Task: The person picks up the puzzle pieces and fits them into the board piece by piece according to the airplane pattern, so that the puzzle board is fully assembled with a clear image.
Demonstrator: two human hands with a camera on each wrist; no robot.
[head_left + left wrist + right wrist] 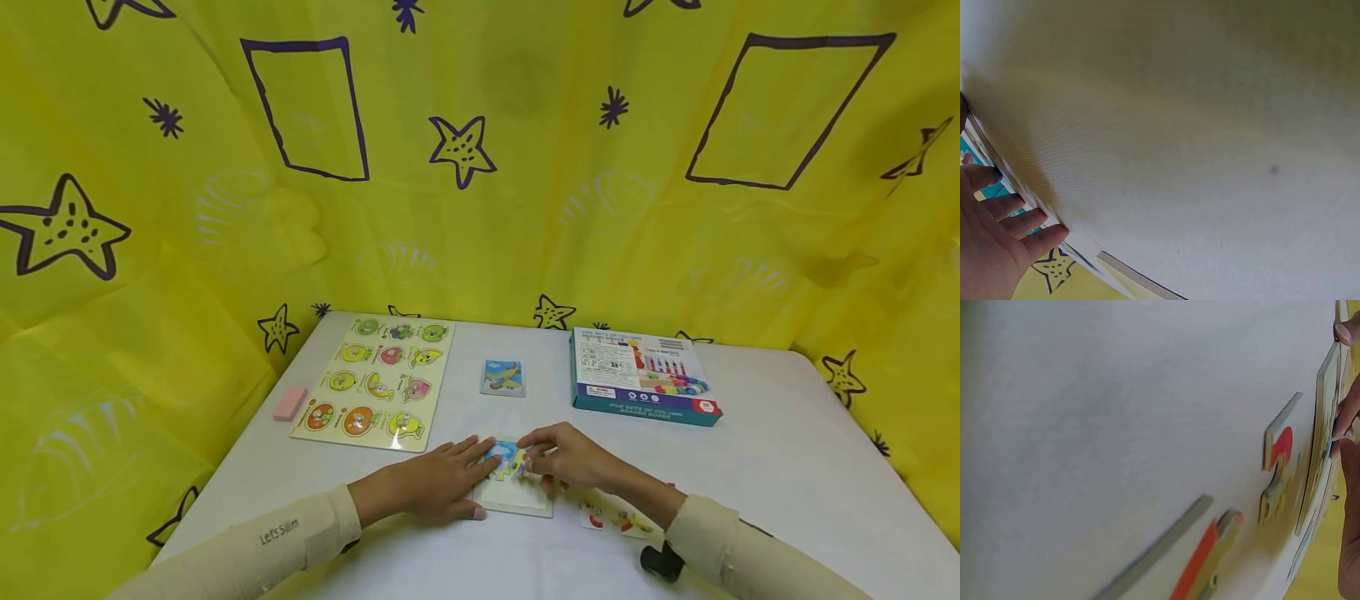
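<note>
A small jigsaw tray point(517, 500) lies on the white table, its upper part filled with blue picture pieces point(504, 452) and its lower part bare. My left hand point(441, 482) rests on the tray's left side with fingers extended. At the tray's upper right, my right hand point(576, 457) pinches a small yellowish puzzle piece point(521, 458), mostly hidden by the fingers. Loose puzzle pieces point(592, 517) with red and yellow parts lie under my right forearm; the right wrist view shows these loose pieces point(1282, 447) close up. Beyond the tray sits an airplane picture card point(502, 378).
A fruit puzzle board point(382, 379) lies at the left, with a pink block point(289, 403) beside it. At the back right is a flat teal-edged box point(641, 379). A yellow patterned curtain point(510, 233) hangs behind the table.
</note>
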